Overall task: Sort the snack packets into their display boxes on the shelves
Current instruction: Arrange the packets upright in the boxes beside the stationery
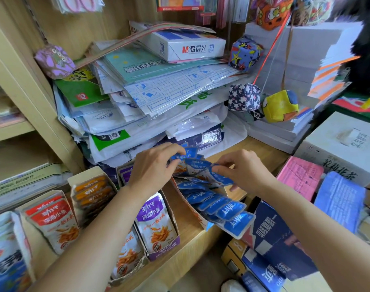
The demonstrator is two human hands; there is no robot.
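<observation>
Head view: forearms reach forward, left hand [152,168] and right hand [246,172] each pinching blue packets [197,164].

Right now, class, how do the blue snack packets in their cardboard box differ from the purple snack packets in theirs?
The blue snack packets fan out, leaning and spilling forward; the purple snack packets stand upright and tidy. The left hand and right hand pinch blue packets; neither holds purple ones. Both sit on the wooden shelf.
</observation>
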